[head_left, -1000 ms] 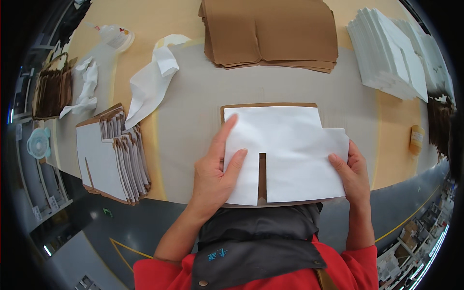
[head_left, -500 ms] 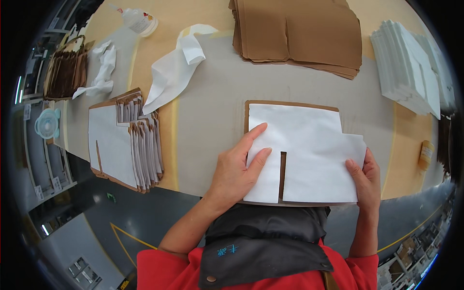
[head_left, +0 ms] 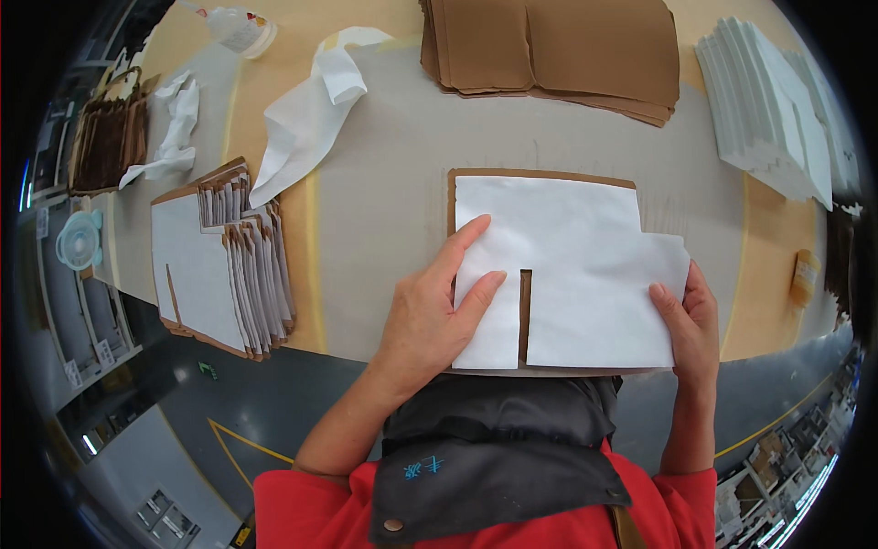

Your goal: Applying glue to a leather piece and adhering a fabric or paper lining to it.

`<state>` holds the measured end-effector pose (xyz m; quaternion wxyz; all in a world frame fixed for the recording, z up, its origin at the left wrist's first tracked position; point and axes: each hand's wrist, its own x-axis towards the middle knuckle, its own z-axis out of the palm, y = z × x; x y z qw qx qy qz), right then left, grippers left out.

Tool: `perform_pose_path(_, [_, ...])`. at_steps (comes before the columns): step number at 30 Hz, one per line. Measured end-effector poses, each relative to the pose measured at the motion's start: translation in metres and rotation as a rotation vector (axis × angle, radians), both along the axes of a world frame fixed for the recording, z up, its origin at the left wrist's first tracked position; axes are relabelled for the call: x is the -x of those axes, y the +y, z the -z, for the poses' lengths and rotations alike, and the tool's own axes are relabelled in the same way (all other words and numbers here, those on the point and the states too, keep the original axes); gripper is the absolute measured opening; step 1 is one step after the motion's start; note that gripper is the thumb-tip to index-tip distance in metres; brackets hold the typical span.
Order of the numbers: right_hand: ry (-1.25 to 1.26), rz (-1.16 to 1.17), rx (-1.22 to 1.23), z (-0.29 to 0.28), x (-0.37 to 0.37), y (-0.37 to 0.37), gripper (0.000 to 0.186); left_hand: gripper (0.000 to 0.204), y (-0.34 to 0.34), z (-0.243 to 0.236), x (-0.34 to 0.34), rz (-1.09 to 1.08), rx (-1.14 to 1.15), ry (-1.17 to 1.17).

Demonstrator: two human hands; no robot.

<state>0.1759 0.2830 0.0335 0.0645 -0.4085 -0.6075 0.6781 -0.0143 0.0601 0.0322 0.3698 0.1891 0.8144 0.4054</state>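
Observation:
A white cut sheet [head_left: 585, 274] with a narrow slot and a stepped top-right corner lies over a brown piece [head_left: 530, 175], whose edge shows along the top and left and in the slot. My left hand [head_left: 425, 320] is on its left side, thumb and forefinger on the white face. My right hand [head_left: 690, 320] grips the right edge, thumb on top and fingers curled round it. Further left rests a stack of similar white-and-brown pieces [head_left: 187, 274].
Brown sheets [head_left: 594, 55] lie at the back of the table [head_left: 366, 220]; white sheets [head_left: 759, 101] at back right, a small yellow container [head_left: 803, 277] below them. Leftward are loose white scraps [head_left: 302, 137], a clear bottle [head_left: 238, 32], dark brown pieces [head_left: 110, 137] and a light-blue fan [head_left: 80, 240].
The white sheet with both my hands has moved slightly up relative to the table. The whole view has shifted; my grip looks much the same.

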Motion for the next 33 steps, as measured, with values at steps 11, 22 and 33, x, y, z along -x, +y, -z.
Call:
perform_pose_path(11, [-0.016, -0.007, -0.022, 0.005, -0.003, 0.000, 0.040, 0.065, -0.012, -0.013, -0.001, 0.056, 0.041, 0.021])
perform_pose_path(22, [-0.050, -0.016, -0.038, 0.007, -0.003, -0.004, 0.043, 0.077, -0.012, -0.011, -0.004, 0.078, 0.057, 0.094])
perform_pose_path(33, [-0.015, -0.029, -0.075, 0.009, -0.003, -0.006, 0.047, 0.085, -0.013, -0.012, -0.009, 0.102, 0.069, 0.159])
